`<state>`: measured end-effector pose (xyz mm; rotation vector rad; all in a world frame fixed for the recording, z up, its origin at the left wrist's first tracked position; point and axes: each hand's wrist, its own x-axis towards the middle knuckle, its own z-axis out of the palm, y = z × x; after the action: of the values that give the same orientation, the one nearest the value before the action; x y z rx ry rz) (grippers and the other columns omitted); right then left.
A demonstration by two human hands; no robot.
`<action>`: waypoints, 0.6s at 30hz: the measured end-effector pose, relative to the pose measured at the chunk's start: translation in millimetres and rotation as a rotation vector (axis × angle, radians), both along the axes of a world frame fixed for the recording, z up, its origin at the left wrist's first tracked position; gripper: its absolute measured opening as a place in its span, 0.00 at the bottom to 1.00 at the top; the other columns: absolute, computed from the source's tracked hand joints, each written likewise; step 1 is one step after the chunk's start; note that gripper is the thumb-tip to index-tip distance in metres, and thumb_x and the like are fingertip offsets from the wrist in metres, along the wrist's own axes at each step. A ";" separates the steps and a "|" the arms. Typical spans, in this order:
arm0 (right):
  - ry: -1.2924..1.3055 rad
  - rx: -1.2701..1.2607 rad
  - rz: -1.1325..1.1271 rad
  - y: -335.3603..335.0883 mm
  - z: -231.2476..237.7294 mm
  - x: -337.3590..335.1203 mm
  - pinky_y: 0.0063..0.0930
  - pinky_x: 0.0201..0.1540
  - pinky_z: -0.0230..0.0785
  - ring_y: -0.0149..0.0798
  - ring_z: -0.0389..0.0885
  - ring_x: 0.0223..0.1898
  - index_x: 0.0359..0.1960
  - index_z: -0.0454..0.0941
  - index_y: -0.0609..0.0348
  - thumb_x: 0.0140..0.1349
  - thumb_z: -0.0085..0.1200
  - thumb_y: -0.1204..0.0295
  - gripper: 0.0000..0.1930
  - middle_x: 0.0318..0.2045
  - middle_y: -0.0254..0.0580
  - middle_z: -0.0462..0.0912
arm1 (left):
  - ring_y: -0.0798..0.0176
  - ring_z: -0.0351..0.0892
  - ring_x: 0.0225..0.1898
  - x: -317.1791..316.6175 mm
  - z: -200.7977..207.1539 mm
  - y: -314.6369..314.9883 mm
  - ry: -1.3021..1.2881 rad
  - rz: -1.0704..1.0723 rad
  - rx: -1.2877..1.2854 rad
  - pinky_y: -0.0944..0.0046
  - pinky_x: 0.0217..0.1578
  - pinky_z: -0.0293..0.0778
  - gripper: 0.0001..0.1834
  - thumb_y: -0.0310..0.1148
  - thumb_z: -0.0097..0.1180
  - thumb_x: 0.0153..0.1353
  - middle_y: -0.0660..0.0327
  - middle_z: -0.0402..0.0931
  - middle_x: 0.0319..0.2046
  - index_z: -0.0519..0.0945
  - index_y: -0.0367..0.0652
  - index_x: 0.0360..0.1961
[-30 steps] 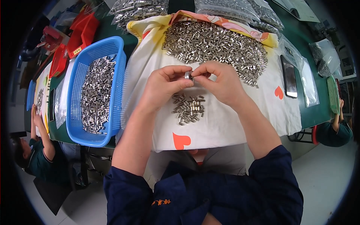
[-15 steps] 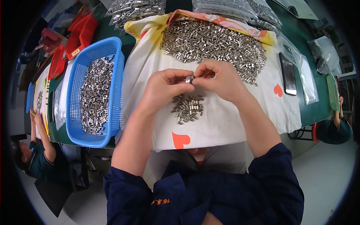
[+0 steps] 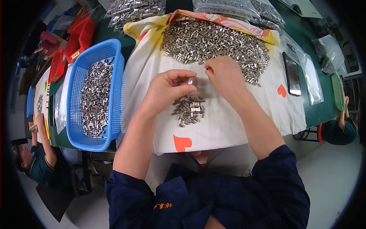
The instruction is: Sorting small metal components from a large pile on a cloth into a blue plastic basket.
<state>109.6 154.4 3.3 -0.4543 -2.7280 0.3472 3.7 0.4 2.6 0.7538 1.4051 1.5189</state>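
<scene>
My left hand [image 3: 167, 88] pinches a small round silvery metal piece, ring-like or disc-like [image 3: 193, 81], between thumb and fingers. My right hand [image 3: 225, 76] is a little apart to the right, its fingers curled together; whatever they hold, if anything, is hidden. Beyond the hands a wide heap of short metal cylinders [image 3: 213, 40] spreads over a white cloth [image 3: 221, 131] with red hearts. Just below my left fingertips lies a smaller pile of the same cylinders [image 3: 188, 111].
A blue plastic basket [image 3: 119, 84] of small metal cylinders stands at left, with red bins [image 3: 80, 40] behind. Bags of metal parts [image 3: 135, 13] line the back. A phone [image 3: 292, 74] lies at right. Other people [image 3: 38, 160] sit at both sides.
My right hand has drawn away from the metal piece, up and to the right, its fingers now curled. The left hand stays nearly in place, still holding the piece.
</scene>
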 end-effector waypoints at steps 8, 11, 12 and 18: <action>0.094 -0.134 0.095 -3.2 4.6 1.7 0.31 0.37 0.66 0.38 0.74 0.31 0.25 0.76 0.60 0.46 0.51 0.76 0.04 0.24 0.40 0.78 | 0.72 0.74 0.34 -3.2 1.4 0.3 -0.105 0.063 0.043 0.74 0.37 0.71 0.17 0.20 0.57 0.48 0.61 0.76 0.34 0.73 0.34 0.43; 0.130 -0.846 0.096 -8.9 32.4 6.2 0.23 0.35 0.66 0.28 0.73 0.28 0.27 0.76 0.61 0.46 0.51 0.76 0.05 0.24 0.33 0.78 | 0.72 0.74 0.34 -4.1 1.9 -1.9 -0.085 0.108 0.066 0.74 0.37 0.71 0.18 0.20 0.58 0.48 0.61 0.76 0.34 0.74 0.35 0.42; 0.081 -0.919 0.135 -7.2 34.6 8.5 0.18 0.33 0.65 0.23 0.70 0.27 0.27 0.76 0.61 0.47 0.52 0.76 0.05 0.24 0.29 0.77 | 0.72 0.74 0.34 -3.8 2.1 -1.3 -0.086 0.105 0.067 0.74 0.37 0.71 0.18 0.20 0.58 0.48 0.61 0.76 0.34 0.74 0.35 0.42; 0.115 -0.821 0.181 -17.4 28.5 7.7 0.21 0.30 0.68 0.28 0.76 0.25 0.27 0.77 0.59 0.45 0.52 0.74 0.06 0.23 0.35 0.78 | 0.71 0.75 0.34 -4.1 1.0 -3.6 -0.099 0.080 0.076 0.74 0.37 0.71 0.18 0.20 0.58 0.47 0.60 0.76 0.34 0.74 0.34 0.42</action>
<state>117.2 136.9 31.7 -0.3613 -2.4081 1.5016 -0.4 -3.3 3.6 0.6651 1.3239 1.6570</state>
